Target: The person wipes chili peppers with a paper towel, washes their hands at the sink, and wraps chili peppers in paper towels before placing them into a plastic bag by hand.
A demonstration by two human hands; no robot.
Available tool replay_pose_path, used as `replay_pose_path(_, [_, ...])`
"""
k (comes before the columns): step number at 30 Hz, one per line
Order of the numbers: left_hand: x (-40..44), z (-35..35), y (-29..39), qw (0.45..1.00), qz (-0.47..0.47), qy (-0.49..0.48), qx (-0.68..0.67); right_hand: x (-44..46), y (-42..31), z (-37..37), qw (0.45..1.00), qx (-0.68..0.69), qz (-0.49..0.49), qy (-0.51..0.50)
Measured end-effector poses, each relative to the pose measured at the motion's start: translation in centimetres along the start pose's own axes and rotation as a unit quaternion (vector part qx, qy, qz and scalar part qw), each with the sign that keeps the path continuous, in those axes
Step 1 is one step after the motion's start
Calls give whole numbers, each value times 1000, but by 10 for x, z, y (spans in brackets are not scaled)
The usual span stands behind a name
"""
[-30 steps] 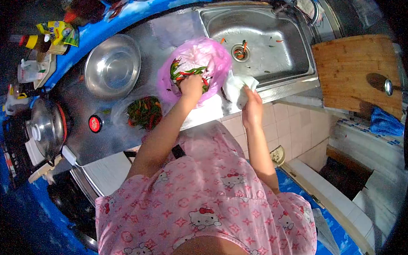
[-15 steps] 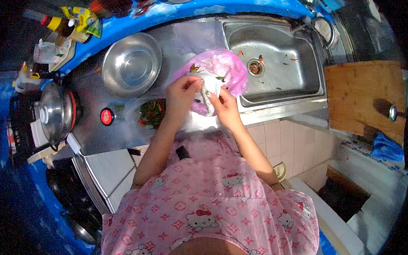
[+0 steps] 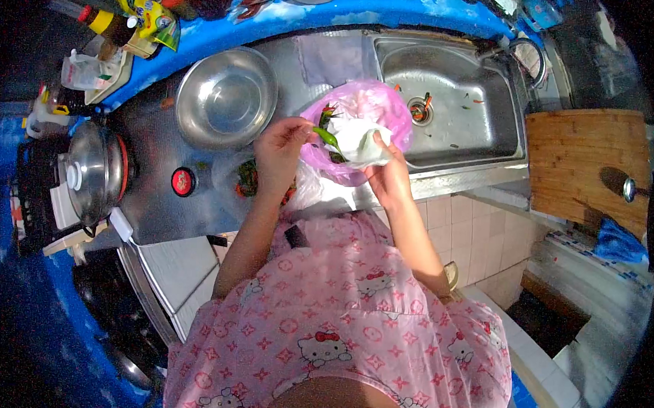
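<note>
My left hand (image 3: 282,147) pinches a green chili pepper (image 3: 326,137) by one end, over a pink plastic bag (image 3: 398,121). In my right hand (image 3: 389,179) is a crumpled white cloth or paper towel (image 3: 359,138), its folds spread over the mouth of the bag. More dark green and red peppers (image 3: 326,116) show inside the bag, partly covered by the white material. Beside my left wrist lies a clear plastic bag (image 3: 307,191), next to a pile of red and green peppers (image 3: 246,178) partly hidden by my forearm.
A wide steel basin (image 3: 227,97) stands at the back left of the counter. To the right is a steel sink (image 3: 455,100) with pepper scraps at its drain. A red-lidded jar (image 3: 183,182), a lidded pan (image 3: 93,175) and a wooden board (image 3: 584,164) are around.
My hands have moved apart. A green chili pepper now shows in my left fingers, and the white material, earlier between both hands, is now in my right hand only. The view has shifted slightly.
</note>
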State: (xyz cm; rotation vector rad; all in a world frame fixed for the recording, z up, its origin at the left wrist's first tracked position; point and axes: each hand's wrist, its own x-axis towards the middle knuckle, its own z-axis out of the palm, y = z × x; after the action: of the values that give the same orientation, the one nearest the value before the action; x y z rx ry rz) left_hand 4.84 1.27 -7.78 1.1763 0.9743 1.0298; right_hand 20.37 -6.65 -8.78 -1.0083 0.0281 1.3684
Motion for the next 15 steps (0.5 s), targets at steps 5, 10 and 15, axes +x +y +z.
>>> replay_pose_path(5, [-3,-3,8,976,126,-8,176,-23,13,23,949,-266,-129,-108])
replay_pose_path(10, [-17,15,4,994,-40,-26,-102,-22,19,40,940,-265,-193,-94])
replay_pose_path(15, [-14,0,1,998,-46,-28,-38,-22,29,35,968,-202,-140,-52])
